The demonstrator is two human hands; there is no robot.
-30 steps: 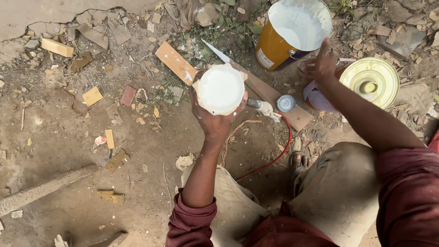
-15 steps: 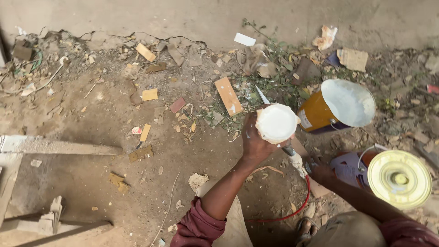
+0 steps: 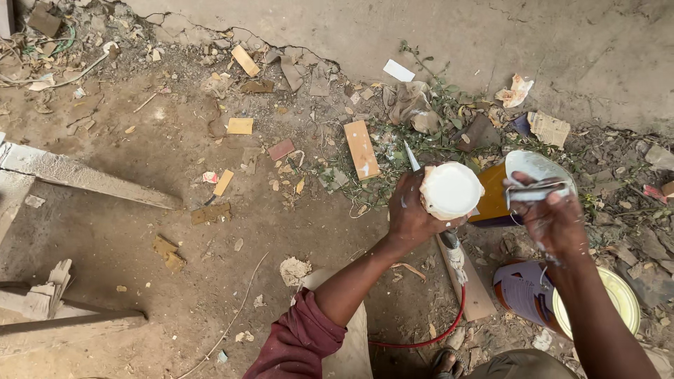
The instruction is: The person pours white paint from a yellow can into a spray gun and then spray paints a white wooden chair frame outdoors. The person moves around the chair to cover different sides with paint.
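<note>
Ground: bare packed dirt floor (image 3: 140,238), littered with chips and scraps.
Wall side: cracked concrete slab (image 3: 435,35) runs along the top.
Wood offcuts: an orange block (image 3: 361,149) lies flat near the weeds; smaller yellow pieces (image 3: 240,125) lie apart to its left.
Planks: a pale board (image 3: 84,177) slants in from the left edge, with more timber (image 3: 63,324) lower down.
Weeds: a thin green sprig (image 3: 439,105) among the rubble.
Paper: crumpled scraps (image 3: 516,91), perhaps wrappers.
</note>
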